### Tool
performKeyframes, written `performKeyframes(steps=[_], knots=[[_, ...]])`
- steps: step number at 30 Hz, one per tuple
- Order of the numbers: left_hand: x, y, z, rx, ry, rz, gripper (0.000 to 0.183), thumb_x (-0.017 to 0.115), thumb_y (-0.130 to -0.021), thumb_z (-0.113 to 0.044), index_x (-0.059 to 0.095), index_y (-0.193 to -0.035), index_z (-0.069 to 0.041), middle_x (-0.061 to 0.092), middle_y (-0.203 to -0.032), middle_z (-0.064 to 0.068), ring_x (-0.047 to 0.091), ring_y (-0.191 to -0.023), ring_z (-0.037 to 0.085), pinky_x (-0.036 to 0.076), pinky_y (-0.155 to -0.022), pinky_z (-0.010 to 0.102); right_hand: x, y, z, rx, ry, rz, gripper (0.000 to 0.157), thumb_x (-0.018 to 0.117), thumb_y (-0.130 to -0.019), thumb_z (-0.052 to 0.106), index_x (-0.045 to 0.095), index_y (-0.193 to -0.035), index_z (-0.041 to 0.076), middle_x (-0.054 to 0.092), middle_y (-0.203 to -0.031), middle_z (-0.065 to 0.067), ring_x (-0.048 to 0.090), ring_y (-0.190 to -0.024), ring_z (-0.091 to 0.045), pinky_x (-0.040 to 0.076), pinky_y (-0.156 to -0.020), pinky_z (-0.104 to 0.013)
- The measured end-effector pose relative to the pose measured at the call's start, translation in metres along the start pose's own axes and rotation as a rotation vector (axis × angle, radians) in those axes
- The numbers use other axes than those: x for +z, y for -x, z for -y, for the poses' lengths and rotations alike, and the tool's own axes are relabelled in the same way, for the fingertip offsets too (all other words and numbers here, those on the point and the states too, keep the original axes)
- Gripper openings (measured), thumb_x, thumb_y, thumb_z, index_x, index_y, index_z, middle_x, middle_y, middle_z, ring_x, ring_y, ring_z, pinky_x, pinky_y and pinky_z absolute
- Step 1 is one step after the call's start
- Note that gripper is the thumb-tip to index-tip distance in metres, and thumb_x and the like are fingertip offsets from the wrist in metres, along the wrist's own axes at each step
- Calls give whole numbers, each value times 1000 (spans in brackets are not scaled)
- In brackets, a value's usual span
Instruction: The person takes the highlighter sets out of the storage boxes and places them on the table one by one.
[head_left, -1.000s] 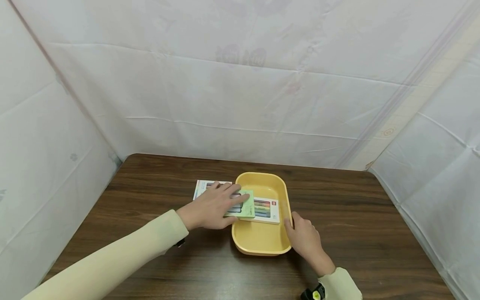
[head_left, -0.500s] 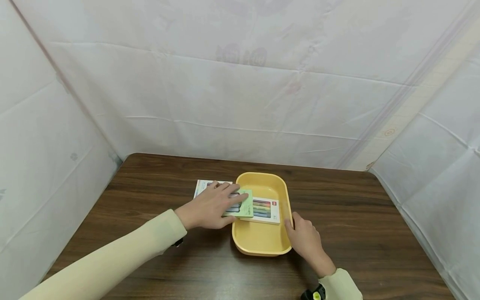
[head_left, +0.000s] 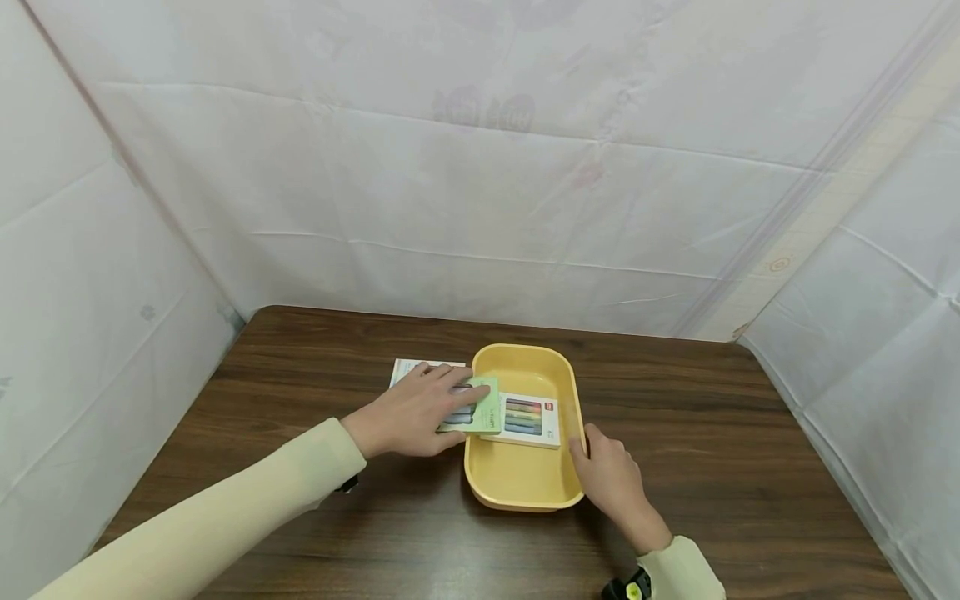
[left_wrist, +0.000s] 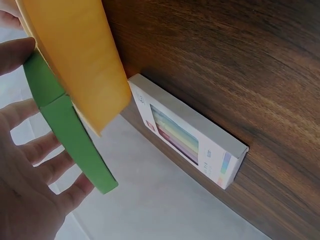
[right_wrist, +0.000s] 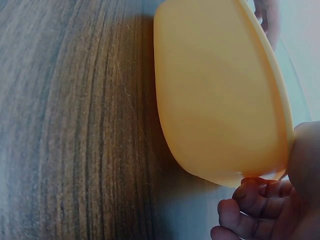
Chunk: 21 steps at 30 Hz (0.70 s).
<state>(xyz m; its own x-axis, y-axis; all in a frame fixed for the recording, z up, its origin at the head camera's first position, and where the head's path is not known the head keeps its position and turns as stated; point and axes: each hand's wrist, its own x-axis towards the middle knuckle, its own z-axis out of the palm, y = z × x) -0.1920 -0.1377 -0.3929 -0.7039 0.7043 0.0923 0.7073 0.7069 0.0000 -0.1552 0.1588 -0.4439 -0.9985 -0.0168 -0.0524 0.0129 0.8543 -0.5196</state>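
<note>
My left hand [head_left: 420,412] holds a flat green box [head_left: 489,407] with a clear window, over the left rim of a yellow plastic basin [head_left: 519,483]. The left wrist view shows the thumb at one edge of the green box [left_wrist: 80,145] and the fingers spread along its face. Inside the basin lies a white box of coloured pens [head_left: 534,419], its left end covered by the green one. My right hand [head_left: 611,479] grips the basin's right rim, thumb inside and fingers outside. A second white box [left_wrist: 185,130] lies on the table against the basin's left side, partly hidden by my left hand in the head view.
The dark wood-grain table [head_left: 712,450] extends on both sides of the basin. White sheeting [head_left: 480,208] hangs behind its far edge and along both sides. Each wrist carries a black strap-on device [head_left: 628,586].
My left hand has slid slightly left with the green box, uncovering more of the white box in the basin. The right hand and basin have stayed in place.
</note>
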Motion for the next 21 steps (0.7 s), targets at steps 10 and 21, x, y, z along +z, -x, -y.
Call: performKeyframes(steps=[10,21], knots=[[1,4,3,-2,10,0,62,57,-88,-48,42,-145,-28,47,-143,8,46,-130,25,40,-102,48,-1,0,0,1,2,7,25,49,-99,26,59,-101,4,53,-63,-3,50,-51,-13,36,-46,-28],[-1,8,4,8,7,-22,62,58,-88,-48,44,-144,-27,48,-141,9,47,-129,24,42,-100,47,-1,0,0,1,0,8,25,48,-99,26,59,-101,3,53,-63,-3,50,-51,-13,37,-46,-28]])
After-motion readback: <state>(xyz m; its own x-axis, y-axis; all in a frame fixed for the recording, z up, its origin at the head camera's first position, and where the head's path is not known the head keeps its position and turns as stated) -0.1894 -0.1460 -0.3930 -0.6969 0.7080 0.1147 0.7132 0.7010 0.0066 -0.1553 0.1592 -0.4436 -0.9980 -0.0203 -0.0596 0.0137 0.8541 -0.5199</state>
